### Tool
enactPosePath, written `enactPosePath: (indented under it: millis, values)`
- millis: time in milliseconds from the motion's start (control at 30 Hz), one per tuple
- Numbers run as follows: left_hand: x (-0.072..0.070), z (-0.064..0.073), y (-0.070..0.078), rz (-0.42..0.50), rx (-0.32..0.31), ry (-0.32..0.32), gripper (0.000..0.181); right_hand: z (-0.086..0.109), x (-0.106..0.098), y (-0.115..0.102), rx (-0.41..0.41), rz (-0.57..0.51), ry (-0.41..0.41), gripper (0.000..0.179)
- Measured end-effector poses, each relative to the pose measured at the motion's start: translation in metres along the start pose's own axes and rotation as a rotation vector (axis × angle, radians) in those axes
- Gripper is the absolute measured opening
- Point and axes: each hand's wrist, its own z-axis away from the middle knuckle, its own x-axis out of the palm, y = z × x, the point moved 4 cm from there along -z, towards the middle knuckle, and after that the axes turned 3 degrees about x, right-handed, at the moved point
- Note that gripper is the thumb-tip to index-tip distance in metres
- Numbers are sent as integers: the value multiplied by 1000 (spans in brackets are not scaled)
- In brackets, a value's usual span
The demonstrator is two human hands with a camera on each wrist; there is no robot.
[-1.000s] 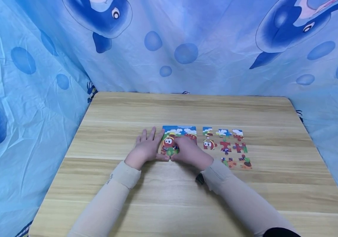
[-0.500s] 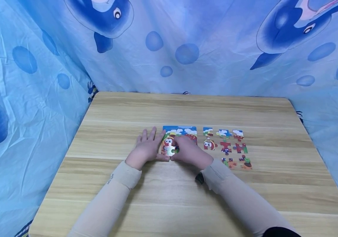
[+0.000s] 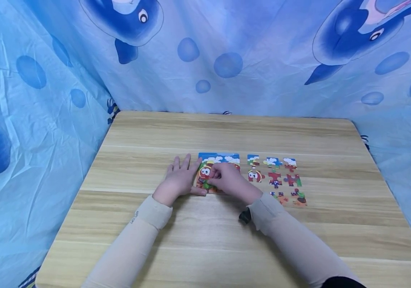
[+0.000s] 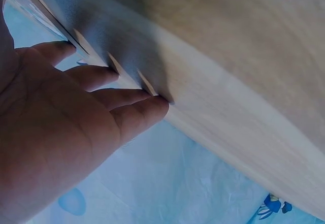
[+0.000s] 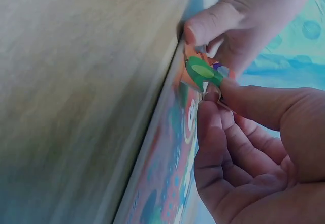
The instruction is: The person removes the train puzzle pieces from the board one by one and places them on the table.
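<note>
A picture puzzle board (image 3: 219, 156) with a blue sky and a round-eyed red figure lies flat at mid-table. Between thumb and index finger, my right hand (image 3: 232, 181) pinches a puzzle piece (image 5: 201, 72) with green and orange print, tilted close over the board's lower left part. Its other fingers curl in towards the palm, as the right wrist view shows. My left hand (image 3: 179, 182) rests at the board's left side with fingers spread and straight, thumb at the lower left corner. In the left wrist view, the left fingertips (image 4: 161, 104) touch the wooden surface.
Right of the board, several loose puzzle pieces (image 3: 274, 178) lie spread out in rough rows. My right forearm covers part of the lowest row. Blue dolphin-print curtains (image 3: 205, 60) hang behind and beside the wooden table (image 3: 205, 248).
The piece at the lower left of the board has tipped up into my right hand's pinch. My right thumb has moved up from the board's bottom edge; my left hand stays put.
</note>
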Motion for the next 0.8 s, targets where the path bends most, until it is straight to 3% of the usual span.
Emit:
enactPosePath:
  millis: [333, 600, 800]
  values:
    - [-1, 0, -1, 31, 5, 0, 126, 25, -32, 22, 53, -80, 29, 11]
    - [-2, 1, 0, 31, 2, 1, 127, 45, -56, 50, 92, -47, 57, 10]
    - [0, -1, 0, 29, 3, 2, 128, 60, -69, 69, 133, -48, 29, 11]
